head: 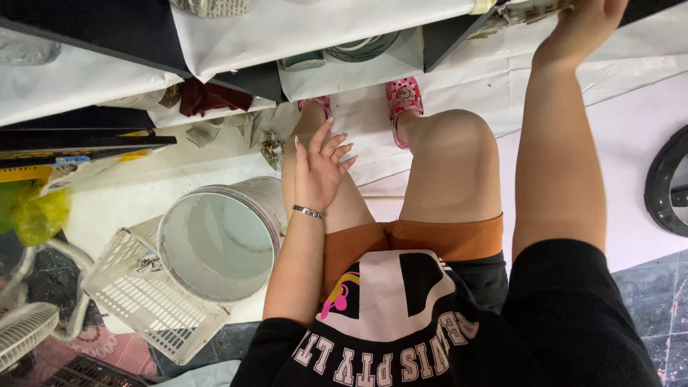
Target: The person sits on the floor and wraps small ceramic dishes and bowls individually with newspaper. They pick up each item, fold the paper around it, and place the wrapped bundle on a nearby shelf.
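Head view: right hand (584, 21) reaches up to the crumpled paper-wrapped bundle (534, 11) on the white-lined shelf (301, 29), its grip cut off and untellable. Left hand (319, 168) hovers spread and empty above the white plastic bucket (218, 240); best to steady the bundle before lifting.

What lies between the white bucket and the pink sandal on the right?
In the head view, the left hand with its silver bracelet and the person's bare leg lie between the white bucket and the pink sandal.
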